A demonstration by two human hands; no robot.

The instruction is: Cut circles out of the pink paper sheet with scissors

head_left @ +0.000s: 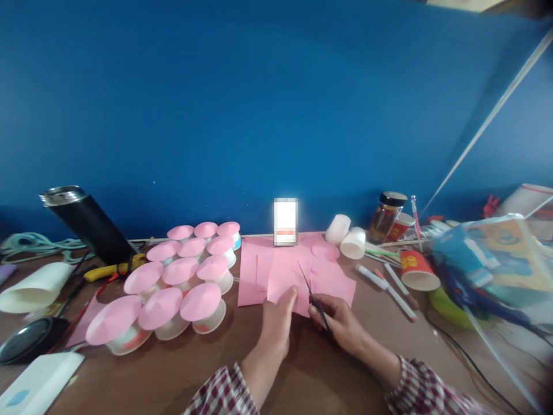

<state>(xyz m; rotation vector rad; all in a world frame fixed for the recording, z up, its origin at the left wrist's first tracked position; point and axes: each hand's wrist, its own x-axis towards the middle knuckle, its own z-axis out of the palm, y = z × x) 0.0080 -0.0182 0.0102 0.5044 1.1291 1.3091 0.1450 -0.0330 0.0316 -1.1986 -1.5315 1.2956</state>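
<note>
A sheet of pink paper (287, 276) is pinched in my left hand (279, 317), thumb on top. My right hand (334, 320) grips a pair of dark scissors (320, 311), whose blades point up and away along the sheet's right side. Whether the blades are cutting into the paper is too small to tell. Under and around the held sheet lie more pink sheets (248, 276), and a rounded pink piece (326, 251) rests at their far right. To the left stand several upturned paper cups, each topped with a shallow pink paper cone (162, 308).
A lit phone-like screen (286, 222) leans against the blue wall. Two white cups (353, 242), markers (371, 277), a lidded jar (389, 216) and a red cup (419, 270) lie or stand right. A black flask (90, 225), yellow-handled pliers (114, 270) and cables are left.
</note>
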